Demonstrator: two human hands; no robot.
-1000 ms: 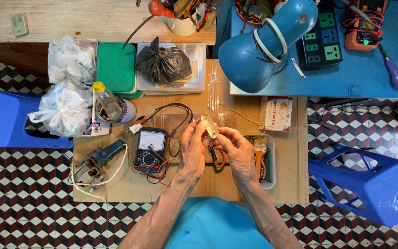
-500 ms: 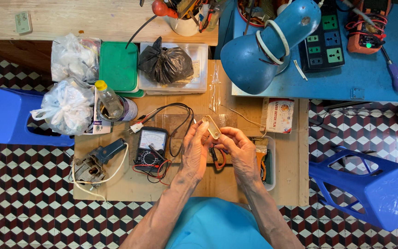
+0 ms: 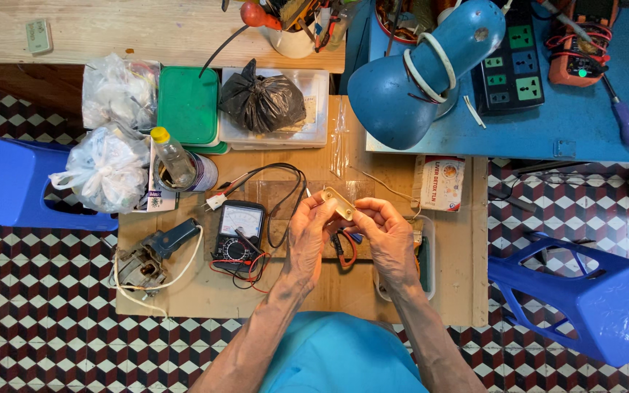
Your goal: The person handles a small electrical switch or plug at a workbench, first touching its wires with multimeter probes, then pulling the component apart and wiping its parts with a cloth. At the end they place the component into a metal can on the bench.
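Hands meet over the middle of the small wooden table (image 3: 183, 291), and between them sits a small cream-coloured flat plastic piece (image 3: 339, 204), tilted, one end high at ten o'clock. Left hand (image 3: 307, 236) has its fingertips pinched on the upper end; right hand (image 3: 387, 236) curls in and nips the lower end with thumb and forefinger. Both are closed on it, holding it clear of the tabletop. Just below the hands, a red wire loop (image 3: 346, 249). At nine o'clock, the black analogue multimeter (image 3: 239, 233) with its black and red leads. Further out at nine, a grey metal part with a white cord (image 3: 143, 262). At two o'clock lies a flat white-and-red carton (image 3: 442, 183), label up. At eleven o'clock, a knotted black plastic bag (image 3: 260, 102) in a clear tray, beside a green lid (image 3: 188, 104). At one o'clock, the blue desk lamp (image 3: 413, 80).
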